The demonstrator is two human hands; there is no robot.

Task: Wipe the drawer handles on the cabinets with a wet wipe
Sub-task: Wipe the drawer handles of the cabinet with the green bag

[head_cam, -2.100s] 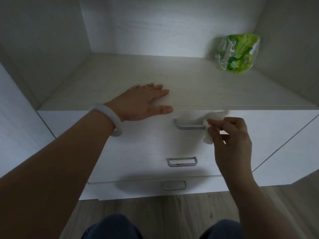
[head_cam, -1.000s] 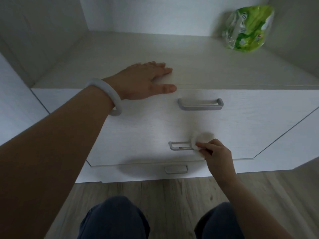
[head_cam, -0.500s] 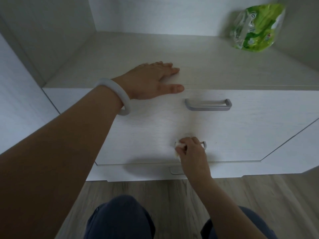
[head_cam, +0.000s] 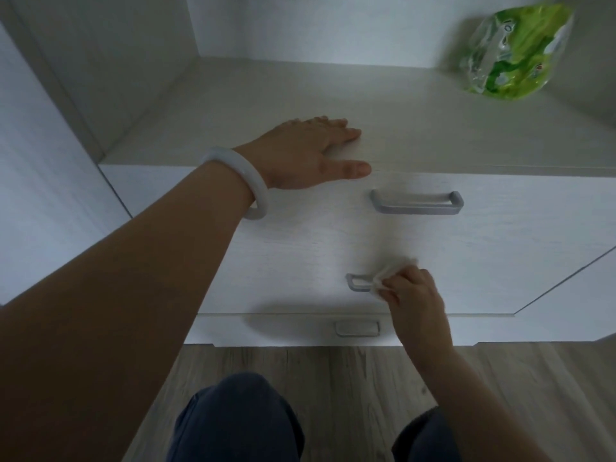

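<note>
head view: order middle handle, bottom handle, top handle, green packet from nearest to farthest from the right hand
1. middle handle, touching the wipe in the right hand
2. bottom handle, below-left
3. top handle, above
4. green packet, back right on the cabinet top

A pale wood-grain cabinet top (head_cam: 416, 128) is forming the floor of an open recess, closed in by light panels at the left, back and right. A green and clear plastic packet (head_cam: 516, 51) is sitting on it in the far right corner, close to the back and right panels. The left hand (head_cam: 306, 151) is lying flat on the top near its front edge, fingers straight, thumb along the edge. Below, the cabinet is standing on a grey wood-plank floor (head_cam: 366, 378).
</note>
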